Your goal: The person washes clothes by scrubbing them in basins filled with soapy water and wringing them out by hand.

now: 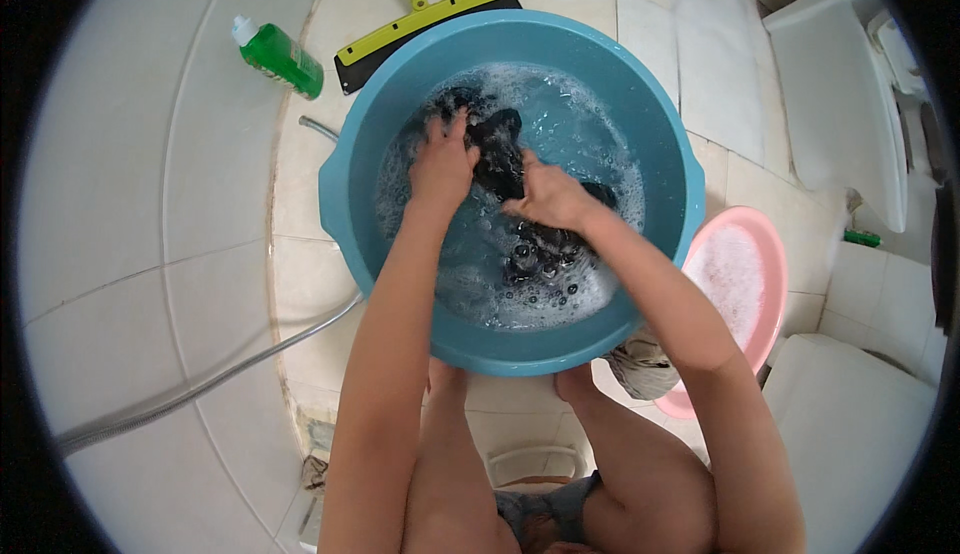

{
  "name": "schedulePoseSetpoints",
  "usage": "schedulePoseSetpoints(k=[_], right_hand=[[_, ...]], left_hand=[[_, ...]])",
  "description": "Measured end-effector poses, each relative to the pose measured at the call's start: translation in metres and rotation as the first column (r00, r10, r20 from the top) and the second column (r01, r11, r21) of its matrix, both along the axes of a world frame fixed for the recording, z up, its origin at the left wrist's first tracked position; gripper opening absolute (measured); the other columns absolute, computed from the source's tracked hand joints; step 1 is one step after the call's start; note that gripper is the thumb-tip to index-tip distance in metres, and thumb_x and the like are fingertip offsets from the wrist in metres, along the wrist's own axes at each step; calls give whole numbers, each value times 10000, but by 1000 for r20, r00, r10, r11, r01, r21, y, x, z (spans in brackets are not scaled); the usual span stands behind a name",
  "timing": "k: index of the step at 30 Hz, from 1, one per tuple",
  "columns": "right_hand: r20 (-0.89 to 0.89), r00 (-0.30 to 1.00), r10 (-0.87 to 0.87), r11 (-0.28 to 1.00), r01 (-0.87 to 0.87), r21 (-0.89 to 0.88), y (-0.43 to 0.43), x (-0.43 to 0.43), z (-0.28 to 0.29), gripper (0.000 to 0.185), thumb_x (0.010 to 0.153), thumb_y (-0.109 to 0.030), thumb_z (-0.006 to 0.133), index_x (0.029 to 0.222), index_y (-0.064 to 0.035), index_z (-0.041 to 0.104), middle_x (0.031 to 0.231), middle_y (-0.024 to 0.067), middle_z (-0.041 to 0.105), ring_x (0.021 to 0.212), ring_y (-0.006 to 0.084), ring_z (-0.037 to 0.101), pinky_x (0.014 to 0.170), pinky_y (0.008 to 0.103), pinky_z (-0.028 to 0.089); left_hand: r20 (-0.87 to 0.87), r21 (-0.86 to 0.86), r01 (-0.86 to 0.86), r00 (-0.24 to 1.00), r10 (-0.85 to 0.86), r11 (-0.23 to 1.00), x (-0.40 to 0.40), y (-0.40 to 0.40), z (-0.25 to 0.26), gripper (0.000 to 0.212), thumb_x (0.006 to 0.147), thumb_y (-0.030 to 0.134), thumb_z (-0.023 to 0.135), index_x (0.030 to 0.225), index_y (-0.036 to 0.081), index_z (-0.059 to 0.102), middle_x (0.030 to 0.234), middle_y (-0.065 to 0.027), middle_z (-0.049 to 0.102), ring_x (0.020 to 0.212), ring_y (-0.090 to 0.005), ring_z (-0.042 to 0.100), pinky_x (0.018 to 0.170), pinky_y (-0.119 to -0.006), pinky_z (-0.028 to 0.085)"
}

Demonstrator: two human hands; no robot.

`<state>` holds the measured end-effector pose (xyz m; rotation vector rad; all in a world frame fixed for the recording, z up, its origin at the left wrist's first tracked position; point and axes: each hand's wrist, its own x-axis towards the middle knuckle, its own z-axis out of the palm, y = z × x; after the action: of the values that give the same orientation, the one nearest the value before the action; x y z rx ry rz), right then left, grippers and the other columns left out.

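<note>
A large blue plastic basin (525, 359) holds soapy water with foam around its sides. Wet black cloth (498, 156) lies in the water, partly under the surface and bunched in places. My left hand (444, 164) is at the left of the cloth, palm down, fingers spread over its upper left part; whether it grips any cloth is unclear. My right hand (551, 192) touches the middle of the cloth from the right, thumb and fingers apart at its edge. More of the dark cloth shows below and to the right of that hand.
A green bottle (289, 64) and a yellow-and-black floor squeegee (420, 25) are beyond the basin. A metal shower hose (247, 366) runs along the left. At the right are a pink basin (776, 284) with foam, a bunched greyish cloth (643, 366) and white fixtures.
</note>
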<state>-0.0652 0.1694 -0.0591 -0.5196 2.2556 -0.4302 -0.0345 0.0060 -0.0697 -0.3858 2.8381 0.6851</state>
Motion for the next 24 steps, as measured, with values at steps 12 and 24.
schedulePoseSetpoints(k=[12, 24], right_hand=[[-231, 875, -425, 673, 135, -727, -29, 89, 96, 428, 733, -64, 647, 1121, -3, 476, 1095, 193, 511, 1038, 372, 511, 856, 385, 444], [-411, 644, -645, 761, 498, -415, 39, -25, -13, 368, 839, -358, 569, 1067, -73, 523, 1039, 228, 557, 887, 418, 573, 756, 460, 456]], left_hand=[[432, 708, -255, 894, 119, -658, -9, 24, -5, 643, 817, 683, 353, 1090, 123, 508, 1014, -115, 538, 937, -278, 514, 797, -450, 470], [280, 886, -438, 766, 579, 151, -8, 37, 31, 428, 779, 331, 661, 1017, -8, 556, 931, -87, 614, 821, -181, 574, 738, -328, 459]])
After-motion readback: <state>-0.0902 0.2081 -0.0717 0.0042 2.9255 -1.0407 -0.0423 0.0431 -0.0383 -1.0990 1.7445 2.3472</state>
